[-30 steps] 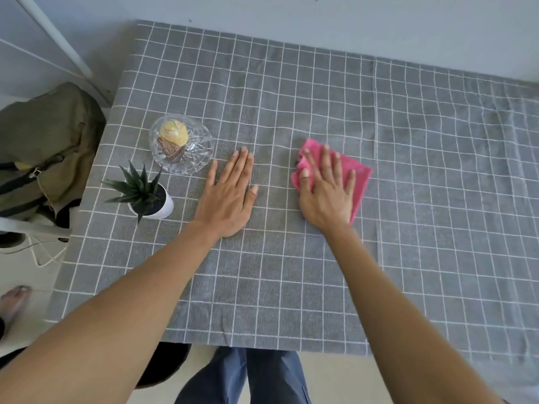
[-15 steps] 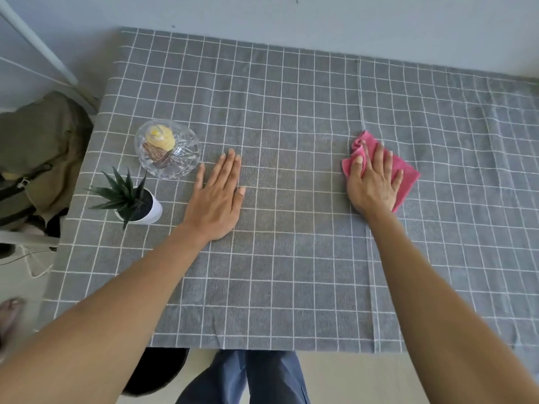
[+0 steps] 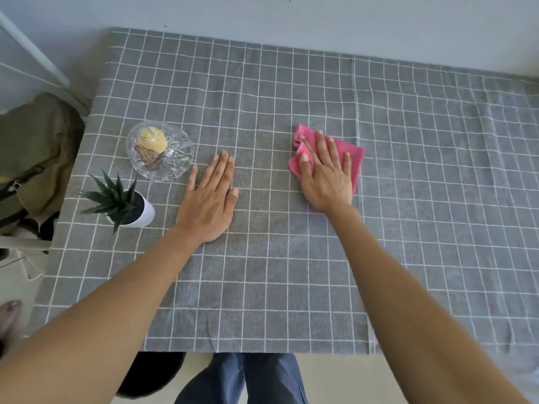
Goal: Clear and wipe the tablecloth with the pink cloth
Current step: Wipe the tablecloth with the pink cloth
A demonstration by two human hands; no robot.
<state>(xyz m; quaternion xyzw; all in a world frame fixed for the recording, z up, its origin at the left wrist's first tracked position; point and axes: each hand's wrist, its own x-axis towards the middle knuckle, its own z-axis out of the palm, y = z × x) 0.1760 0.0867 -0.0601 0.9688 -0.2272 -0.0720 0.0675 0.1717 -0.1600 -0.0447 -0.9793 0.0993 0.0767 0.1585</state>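
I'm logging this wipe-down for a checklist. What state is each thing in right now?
pink cloth: partly bunched, pressed flat under right hand
right hand: fingers straight, on the cloth
left hand: flat on tablecloth, holding nothing
tablecloth: spread, slightly wrinkled
glass bowl: upright, holds snacks
potted plant: tilted
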